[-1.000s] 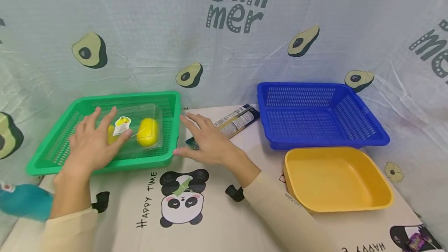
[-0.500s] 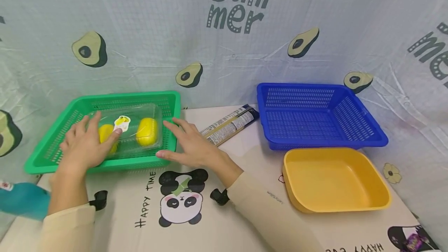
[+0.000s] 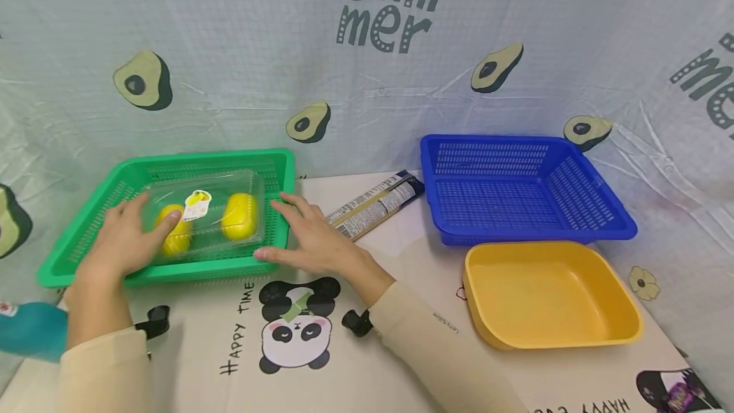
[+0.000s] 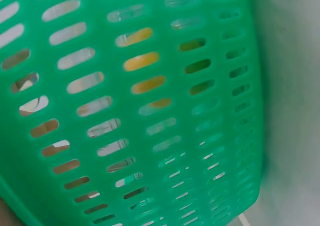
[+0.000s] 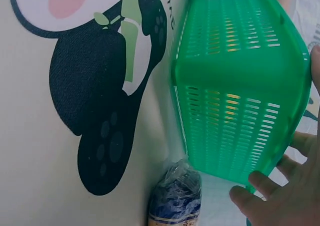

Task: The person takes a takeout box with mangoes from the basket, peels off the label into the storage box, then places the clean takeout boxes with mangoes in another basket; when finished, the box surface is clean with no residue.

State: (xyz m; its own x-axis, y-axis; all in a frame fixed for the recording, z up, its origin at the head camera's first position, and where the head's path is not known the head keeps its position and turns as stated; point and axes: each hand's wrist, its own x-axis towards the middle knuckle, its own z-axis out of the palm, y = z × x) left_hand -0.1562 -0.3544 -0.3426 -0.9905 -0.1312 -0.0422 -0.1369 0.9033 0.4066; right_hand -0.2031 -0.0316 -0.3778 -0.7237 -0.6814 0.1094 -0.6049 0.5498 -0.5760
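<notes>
A clear plastic box (image 3: 215, 183) with a white label lies in the green basket (image 3: 155, 276) at the left of the head view. Two yellow fruits (image 3: 239, 215) show through it. My left hand (image 3: 120, 241) is over the basket's left part, at the left end of the box, with thumb and index finger spread apart; its other fingers are partly hidden. My right hand (image 3: 315, 234) is at the basket's right side, fingers spread along the rim, thumb near the front corner. In the right wrist view the fingers (image 5: 265, 186) are beside the rim. The left wrist view shows mostly the basket's slotted wall (image 4: 165, 116).
A long dark-blue and gold packet (image 3: 378, 206) lies right of the green basket. Farther right stand a blue basket (image 3: 533, 234) and, before it, a yellow tub (image 3: 550, 298). A teal bottle-like thing (image 3: 31, 330) is at the left edge. A printed curtain hangs behind.
My right hand has moved left, from beside the packet to the green basket's right rim. My left hand has shifted left, uncovering the left yellow fruit. The box looks unmoved.
</notes>
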